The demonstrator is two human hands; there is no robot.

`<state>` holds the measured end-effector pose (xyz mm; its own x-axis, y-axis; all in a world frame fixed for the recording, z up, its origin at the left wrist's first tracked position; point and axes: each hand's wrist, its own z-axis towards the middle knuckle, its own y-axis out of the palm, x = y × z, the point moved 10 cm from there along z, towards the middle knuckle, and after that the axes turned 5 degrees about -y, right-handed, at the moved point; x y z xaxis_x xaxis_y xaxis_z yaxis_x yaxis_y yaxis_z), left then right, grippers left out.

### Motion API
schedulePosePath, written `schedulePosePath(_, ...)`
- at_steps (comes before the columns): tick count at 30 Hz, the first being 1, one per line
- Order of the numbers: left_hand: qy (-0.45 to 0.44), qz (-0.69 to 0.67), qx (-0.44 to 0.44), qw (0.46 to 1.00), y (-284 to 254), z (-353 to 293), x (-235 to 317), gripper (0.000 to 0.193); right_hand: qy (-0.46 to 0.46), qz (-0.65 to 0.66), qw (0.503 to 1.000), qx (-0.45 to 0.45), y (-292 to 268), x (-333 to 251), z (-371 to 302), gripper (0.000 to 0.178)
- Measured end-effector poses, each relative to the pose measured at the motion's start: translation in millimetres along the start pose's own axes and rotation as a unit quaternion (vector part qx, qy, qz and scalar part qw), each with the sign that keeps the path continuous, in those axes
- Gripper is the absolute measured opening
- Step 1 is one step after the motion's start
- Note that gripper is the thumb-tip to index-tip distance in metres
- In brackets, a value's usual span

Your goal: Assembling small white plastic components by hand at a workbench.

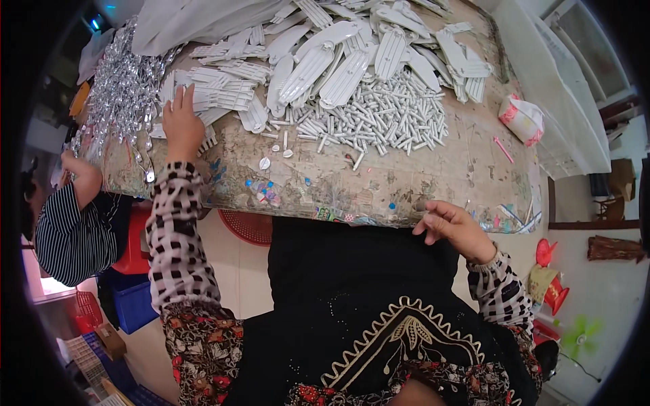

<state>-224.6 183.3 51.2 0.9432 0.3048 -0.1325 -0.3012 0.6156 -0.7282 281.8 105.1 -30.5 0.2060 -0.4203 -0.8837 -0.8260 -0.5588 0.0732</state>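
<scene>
My left hand [181, 128] lies with fingers stretched out and apart at the near edge of a stack of ribbed white plastic pieces [227, 91]; it grips nothing that I can see. At the table's front edge, my right hand [452, 229] hangs with loosely bent fingers, and nothing shows in them. Long oval white plastic pieces [342, 81] are heaped at the middle back. Just in front of them spreads a pile of short white pegs [393, 115]. A few small white round bits [265, 163] lie apart nearer to me.
Shiny silver pieces [122, 81] form a heap at the left, beside another person's arm [83, 177]. A pink-and-white roll [521, 120] and a pink stick [504, 149] are on the worn table [460, 162]. A red basket [245, 227] sits below the front edge.
</scene>
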Motion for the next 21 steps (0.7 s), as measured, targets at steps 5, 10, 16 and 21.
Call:
schedulePosePath(5,0.017,-0.170,-0.232,0.958,69.0,0.7,-30.2,0.055,0.020,0.008,1.000,-0.011,8.1,7.9,-3.5,0.037)
schedulePosePath(10,0.185,-0.161,-0.145,0.959,0.2,-14.2,40.1,0.050,0.029,0.015,0.999,0.002,3.8,18.0,-5.6,0.034)
schedulePosePath(16,0.224,-0.149,-0.070,0.961,-76.8,-31.2,92.9,0.049,0.010,-0.008,1.000,-0.023,16.4,-1.0,7.0,0.039)
schedulePosePath(21,0.352,-0.234,-0.048,0.905,-146.6,-61.4,186.7,0.044,-0.052,-0.004,0.998,-0.045,63.9,-31.1,36.0,0.040)
